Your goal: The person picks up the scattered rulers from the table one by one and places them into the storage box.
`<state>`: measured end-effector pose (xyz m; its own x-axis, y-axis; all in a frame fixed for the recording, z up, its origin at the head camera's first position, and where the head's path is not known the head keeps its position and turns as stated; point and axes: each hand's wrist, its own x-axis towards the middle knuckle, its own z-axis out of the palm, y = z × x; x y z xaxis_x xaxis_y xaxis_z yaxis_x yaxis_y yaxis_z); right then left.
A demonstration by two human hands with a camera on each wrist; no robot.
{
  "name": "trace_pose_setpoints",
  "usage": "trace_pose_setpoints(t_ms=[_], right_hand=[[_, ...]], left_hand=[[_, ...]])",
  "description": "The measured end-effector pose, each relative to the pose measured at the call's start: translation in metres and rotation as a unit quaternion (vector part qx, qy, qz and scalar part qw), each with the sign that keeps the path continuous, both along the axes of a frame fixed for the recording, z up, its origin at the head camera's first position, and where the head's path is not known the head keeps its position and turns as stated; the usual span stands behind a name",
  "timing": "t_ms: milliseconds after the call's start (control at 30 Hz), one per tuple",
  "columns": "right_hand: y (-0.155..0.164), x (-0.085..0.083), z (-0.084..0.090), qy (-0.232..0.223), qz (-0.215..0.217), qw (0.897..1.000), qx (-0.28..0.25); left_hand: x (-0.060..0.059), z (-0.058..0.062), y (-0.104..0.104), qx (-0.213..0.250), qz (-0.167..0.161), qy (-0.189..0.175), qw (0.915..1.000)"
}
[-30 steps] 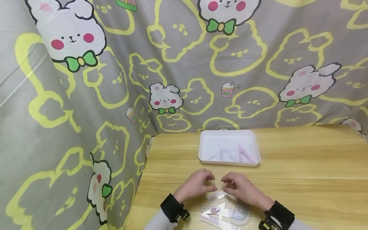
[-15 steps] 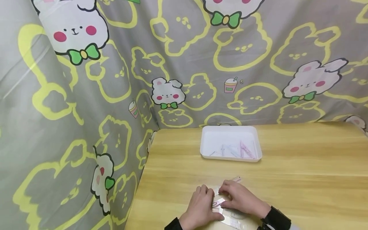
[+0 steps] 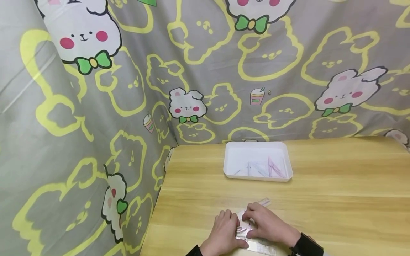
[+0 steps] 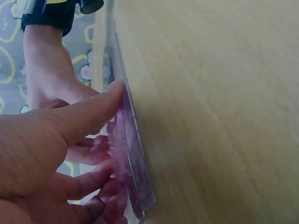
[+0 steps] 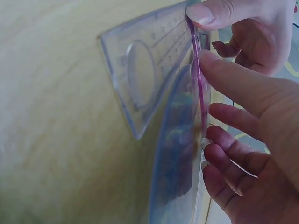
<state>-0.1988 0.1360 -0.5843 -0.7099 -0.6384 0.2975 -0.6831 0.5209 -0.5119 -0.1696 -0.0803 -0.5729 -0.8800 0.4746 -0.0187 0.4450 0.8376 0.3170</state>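
Observation:
Both hands work over a small pile of see-through drawing tools near the table's front edge. My left hand (image 3: 224,233) grips a pink-tinted set square (image 4: 122,140), thumb on one side and fingertips on the other. Opposite it, my right hand (image 3: 267,224) pinches the same pink piece, thumb and fingertips at its edge. In the right wrist view, a clear set square (image 5: 163,49) with an oval hole juts from the pile, beside a bluish curved protractor (image 5: 174,144). A ruler end (image 3: 265,202) pokes out beyond my right hand. The hands cover much of the pile.
A white tray (image 3: 250,153) stands farther back on the wooden table (image 3: 336,185). Inside it lie several clear tools and a pink set square (image 3: 275,168). A patterned grey curtain (image 3: 221,71) hangs behind the table and along its left side.
Both hands have come down and nearer from above the pile's far end, and now hold the pink set square. Over the last half second they have shifted only slightly.

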Motion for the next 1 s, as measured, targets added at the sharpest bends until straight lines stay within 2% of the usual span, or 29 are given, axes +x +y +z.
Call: trace_pose_setpoints(t_ms=[100, 167, 233, 333, 433, 467, 567, 700, 767, 867, 933, 1000], right_hand=[[0.000, 0.000, -0.001, 0.001, 0.005, 1.000, -0.010], [0.000, -0.001, -0.001, -0.003, 0.018, 0.999, -0.027], [0.001, -0.003, 0.000, -0.027, 0.039, 0.998, -0.050], [0.003, -0.006, 0.002, -0.098, 0.075, 0.988, -0.091], [0.006, -0.007, 0.006, -0.163, 0.089, 0.975, -0.126], [0.007, -0.008, 0.006, -0.179, 0.090, 0.970, -0.136], [0.009, -0.009, 0.008, -0.206, 0.082, 0.963, -0.156], [0.011, -0.012, 0.009, -0.222, 0.070, 0.958, -0.167], [0.011, -0.014, 0.012, -0.222, 0.062, 0.958, -0.171], [0.008, -0.017, 0.017, -0.227, 0.042, 0.956, -0.180], [0.005, -0.020, 0.022, -0.236, 0.024, 0.953, -0.186], [0.001, -0.024, 0.025, -0.245, 0.007, 0.949, -0.197]], left_hand=[[-0.002, 0.000, -0.001, 0.047, -0.002, -0.032, 0.9984], [-0.004, 0.001, -0.002, 0.094, -0.006, -0.055, 0.9940], [-0.007, 0.003, -0.004, 0.143, -0.012, -0.073, 0.9870], [-0.013, 0.008, -0.008, 0.209, -0.014, -0.097, 0.9729], [-0.020, 0.014, -0.013, 0.276, 0.002, -0.139, 0.9510], [-0.023, 0.016, -0.015, 0.299, 0.011, -0.158, 0.9408], [-0.029, 0.021, -0.019, 0.360, 0.043, -0.208, 0.9084], [-0.038, 0.025, -0.017, 0.424, 0.074, -0.243, 0.8693], [-0.044, 0.025, -0.015, 0.451, 0.085, -0.236, 0.8567], [-0.052, 0.024, -0.012, 0.489, 0.096, -0.199, 0.8436], [-0.059, 0.022, -0.010, 0.511, 0.095, -0.176, 0.8358], [-0.067, 0.020, -0.009, 0.530, 0.091, -0.168, 0.8259]])
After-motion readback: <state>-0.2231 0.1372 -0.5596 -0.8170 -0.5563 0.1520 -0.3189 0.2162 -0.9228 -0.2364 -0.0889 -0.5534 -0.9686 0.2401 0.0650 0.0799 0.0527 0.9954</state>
